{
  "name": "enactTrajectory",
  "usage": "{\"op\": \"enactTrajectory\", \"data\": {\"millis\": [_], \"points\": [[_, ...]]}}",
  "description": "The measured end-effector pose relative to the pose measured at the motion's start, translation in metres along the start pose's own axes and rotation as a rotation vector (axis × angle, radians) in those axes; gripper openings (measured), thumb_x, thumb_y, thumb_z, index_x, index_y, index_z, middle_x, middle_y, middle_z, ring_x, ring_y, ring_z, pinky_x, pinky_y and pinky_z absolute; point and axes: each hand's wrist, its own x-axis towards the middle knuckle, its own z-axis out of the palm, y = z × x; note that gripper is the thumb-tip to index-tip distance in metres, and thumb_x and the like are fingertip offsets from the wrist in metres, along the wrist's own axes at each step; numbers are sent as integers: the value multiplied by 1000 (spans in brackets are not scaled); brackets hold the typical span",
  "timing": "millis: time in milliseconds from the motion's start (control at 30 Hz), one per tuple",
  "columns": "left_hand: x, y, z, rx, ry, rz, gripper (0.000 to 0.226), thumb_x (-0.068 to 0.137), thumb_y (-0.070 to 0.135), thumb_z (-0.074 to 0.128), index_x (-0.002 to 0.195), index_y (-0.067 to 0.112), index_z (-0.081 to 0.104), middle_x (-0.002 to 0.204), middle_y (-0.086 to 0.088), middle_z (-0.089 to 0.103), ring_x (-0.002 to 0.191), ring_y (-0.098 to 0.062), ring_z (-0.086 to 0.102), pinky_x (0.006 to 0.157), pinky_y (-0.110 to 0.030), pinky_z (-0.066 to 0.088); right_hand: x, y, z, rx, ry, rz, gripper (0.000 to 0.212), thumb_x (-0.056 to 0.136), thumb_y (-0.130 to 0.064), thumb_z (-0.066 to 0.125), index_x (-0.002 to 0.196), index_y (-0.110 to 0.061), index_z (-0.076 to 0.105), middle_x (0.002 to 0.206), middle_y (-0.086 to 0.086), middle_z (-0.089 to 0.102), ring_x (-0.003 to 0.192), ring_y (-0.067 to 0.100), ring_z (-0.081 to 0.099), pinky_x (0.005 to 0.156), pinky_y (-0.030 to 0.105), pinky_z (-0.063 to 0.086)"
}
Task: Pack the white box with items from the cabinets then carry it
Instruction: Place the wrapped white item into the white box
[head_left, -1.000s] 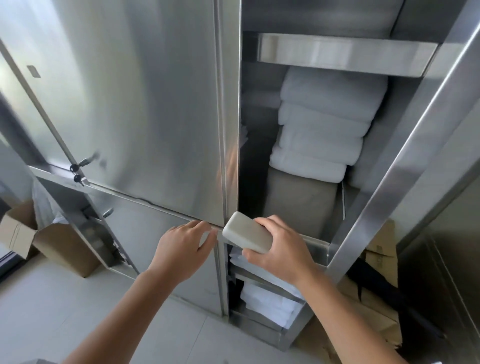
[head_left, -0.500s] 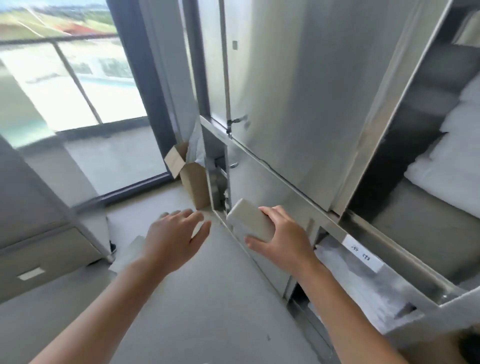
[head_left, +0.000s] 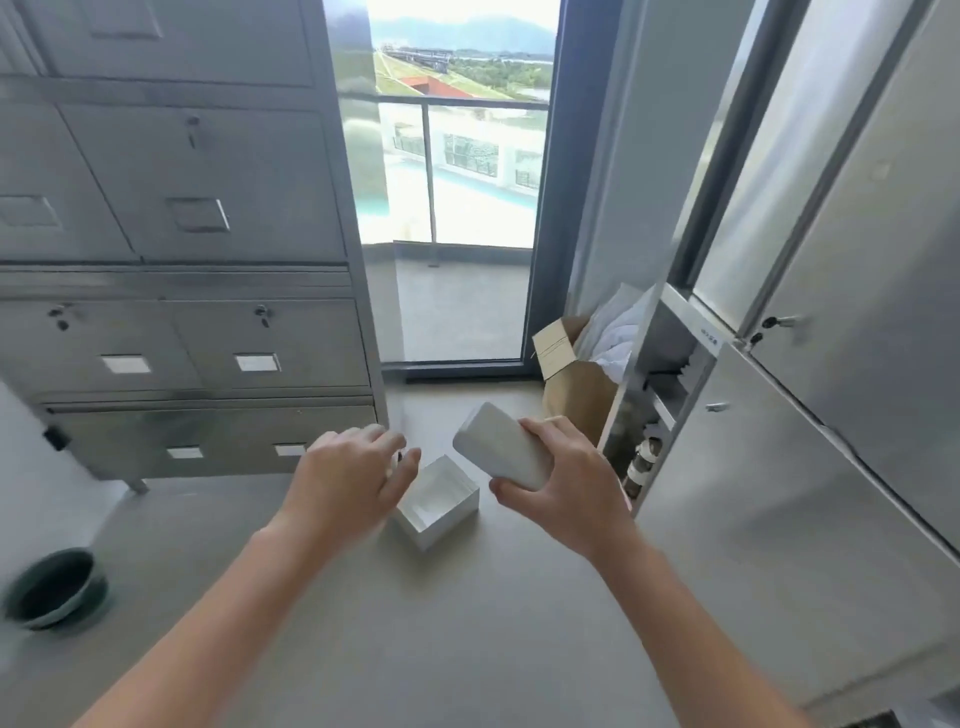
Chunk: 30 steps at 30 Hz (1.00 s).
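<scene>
Fingers (head_left: 524, 428) of my right hand (head_left: 569, 488) wrap a white block (head_left: 501, 449), thumb below and the rest over its top edge, holding it tilted in the air above and just right of the white box (head_left: 441, 501). My left hand (head_left: 348, 475) hangs loose with its fingers slightly spread and curled, gripping nothing, its knuckles covering the box's left corner from my view. I see the box on the grey floor (head_left: 467, 623), lid off, and its inside looks empty, though glare on the white walls makes me unsure.

On my left stands a grey drawer cabinet (head_left: 182, 234) with keys in several locks; its small white label cards are too blurred for me to read. On my right is a steel cabinet (head_left: 831, 415), its doors shut, with a narrow open bay (head_left: 660, 410) at its near end where I make out a dark bottle (head_left: 641, 460) with a pale label, writing unreadable. A tiny tag on the frame above that bay carries marks I cannot read. Behind it sits an open cardboard carton (head_left: 571, 374) with white plastic inside. A dark green bowl (head_left: 54, 590) rests on the floor at lower left. Straight ahead, a glass door (head_left: 452, 182) looks onto a balcony.
</scene>
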Motion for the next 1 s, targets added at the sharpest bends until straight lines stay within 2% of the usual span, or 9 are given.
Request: {"op": "enactTrajectory", "data": {"millis": [133,367,467,600,833,1000], "points": [[0,-43,8,-17,-2,-70,56,93,51,21,86,19,67,78,5,64,70,-23,60,67,-34,45,24,-17,44,46,-74,-3,72,66,-62,72,131,-35,57,109,-21,55,95,4,55,79,18,43],[42,-78,47,-24,-22,-119,53,93,49,26,88,18,69,79,2,67,70,-25,64,62,-33,43,92,-2,93,101,-160,2,71,65,-57,75,130,-31,60,110,-19,56,97,5,55,85,26,49],[78,-88,67,-3,-56,-138,54,93,51,23,88,20,67,79,4,65,72,-23,63,65,-32,39,134,18,110,126,-182,-13,73,65,-58,74,131,-29,60,111,-19,55,98,5,56,85,27,49],[137,-95,83,31,-90,-179,58,92,55,16,92,23,64,84,6,63,77,-20,60,72,-36,43,196,42,127,160,-204,-31,71,66,-56,76,130,-29,61,110,-18,56,97,5,56,84,26,49],[213,-126,113,16,-88,-265,52,94,54,20,90,25,62,81,7,61,77,-18,58,73,-36,43,296,62,154,164,-294,-57,71,66,-57,74,130,-27,62,111,-14,58,98,11,60,88,33,51],[250,-166,151,-32,-135,-312,52,94,55,21,93,25,63,84,7,62,77,-19,57,75,-35,42,349,72,197,167,-343,-30,78,62,-64,70,131,-29,62,110,-18,57,98,7,59,86,29,50]]}}
